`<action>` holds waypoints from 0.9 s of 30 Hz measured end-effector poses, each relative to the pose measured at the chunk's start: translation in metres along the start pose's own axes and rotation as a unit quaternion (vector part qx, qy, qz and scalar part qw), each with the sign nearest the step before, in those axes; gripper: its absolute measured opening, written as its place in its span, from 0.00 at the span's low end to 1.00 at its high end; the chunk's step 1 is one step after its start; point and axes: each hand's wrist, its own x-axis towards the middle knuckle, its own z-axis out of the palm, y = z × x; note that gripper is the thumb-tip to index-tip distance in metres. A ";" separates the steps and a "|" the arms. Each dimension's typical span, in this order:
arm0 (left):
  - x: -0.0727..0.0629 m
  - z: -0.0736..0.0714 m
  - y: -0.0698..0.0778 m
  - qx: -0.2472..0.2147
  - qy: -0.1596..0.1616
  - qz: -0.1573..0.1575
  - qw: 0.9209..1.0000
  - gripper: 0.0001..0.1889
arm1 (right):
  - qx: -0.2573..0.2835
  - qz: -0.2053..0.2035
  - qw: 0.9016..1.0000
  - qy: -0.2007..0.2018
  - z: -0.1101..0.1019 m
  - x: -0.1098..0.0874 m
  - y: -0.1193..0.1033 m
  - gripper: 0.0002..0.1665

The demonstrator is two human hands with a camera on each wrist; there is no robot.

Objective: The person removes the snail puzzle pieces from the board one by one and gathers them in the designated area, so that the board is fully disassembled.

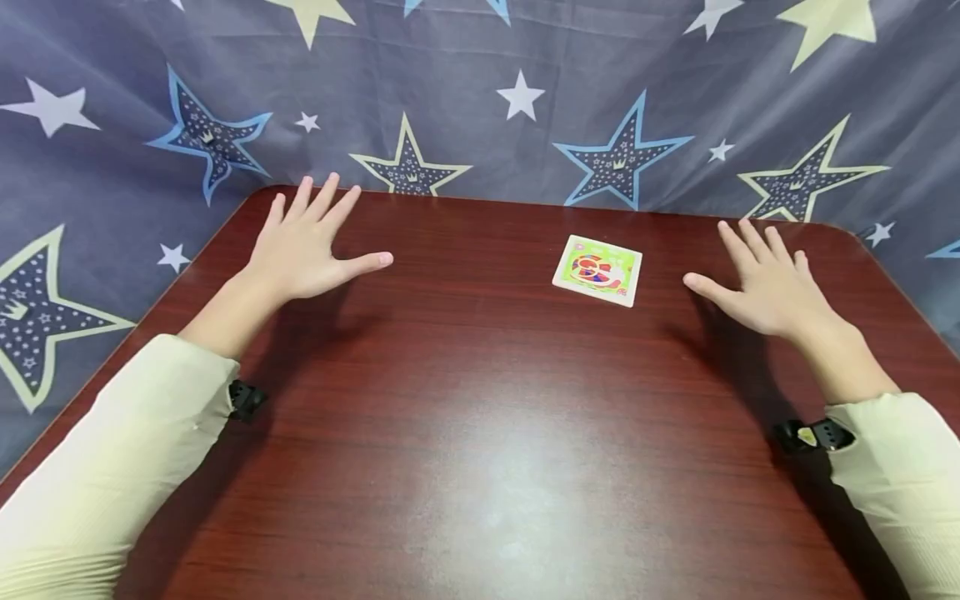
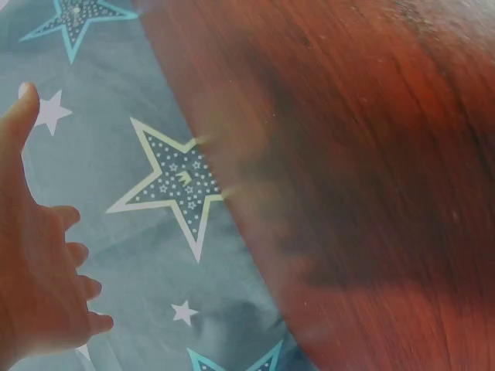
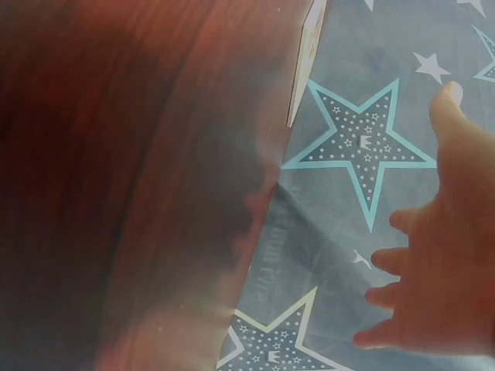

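A small square picture puzzle board lies on the dark red wooden table, toward its far side and right of the middle. It has a pale rim, a green ground and a red, round-bodied figure. My left hand is held over the far left of the table, fingers straight and spread, with nothing in it. To the right of the board, my right hand hovers with spread fingers, its thumb pointing toward the board. In the right wrist view the board shows edge-on beyond the table surface.
A grey-blue curtain with printed stars hangs behind the table's far edge and along its sides. Dark wrist cameras sit at the cuffs of light sleeves. Both arms cast shadows on the glossy tabletop.
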 end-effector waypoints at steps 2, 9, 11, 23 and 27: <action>0.002 0.000 0.001 0.000 0.001 0.002 1.000 0.53 | -0.002 -0.002 1.000 0.001 -0.001 0.001 0.000 0.54; 0.007 0.002 0.010 -0.009 0.006 0.013 1.000 0.53 | -0.004 -0.007 1.000 0.001 -0.004 0.004 -0.002 0.54; 0.011 0.003 0.014 -0.015 0.009 0.025 1.000 0.53 | -0.002 -0.008 1.000 0.003 -0.004 0.004 -0.002 0.54; 0.047 0.007 0.055 -0.036 0.028 0.104 0.994 0.50 | 0.021 -0.040 0.999 0.024 -0.001 0.014 -0.019 0.52; 0.065 0.009 0.074 -0.034 0.032 0.137 0.989 0.49 | 0.024 -0.049 0.998 0.018 0.000 0.017 -0.025 0.52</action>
